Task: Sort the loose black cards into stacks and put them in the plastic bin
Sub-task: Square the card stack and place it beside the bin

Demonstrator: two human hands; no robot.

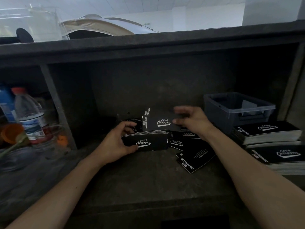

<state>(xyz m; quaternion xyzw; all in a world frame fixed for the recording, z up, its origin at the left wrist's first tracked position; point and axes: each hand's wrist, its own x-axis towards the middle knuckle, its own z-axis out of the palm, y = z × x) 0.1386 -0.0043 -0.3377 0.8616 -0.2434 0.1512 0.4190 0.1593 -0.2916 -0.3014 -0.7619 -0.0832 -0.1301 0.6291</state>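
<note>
My left hand (118,142) grips a thick stack of black cards (146,141) printed with white "Club Camping" lettering, held just above the dark shelf. My right hand (193,122) pinches a single black card (162,122) between thumb and fingers, lifted and tilted behind the stack. Several loose black cards (191,151) lie scattered on the shelf below my right forearm, some face up, some text side up. The grey plastic bin (214,111) stands at the right back of the shelf, with something pale inside it.
Two tall stacks of the same black cards (270,134) sit at the right, in front of the bin. A shelf divider (56,104) at the left separates a compartment holding a water bottle (30,116), orange cups and glassware. The shelf's top board hangs overhead.
</note>
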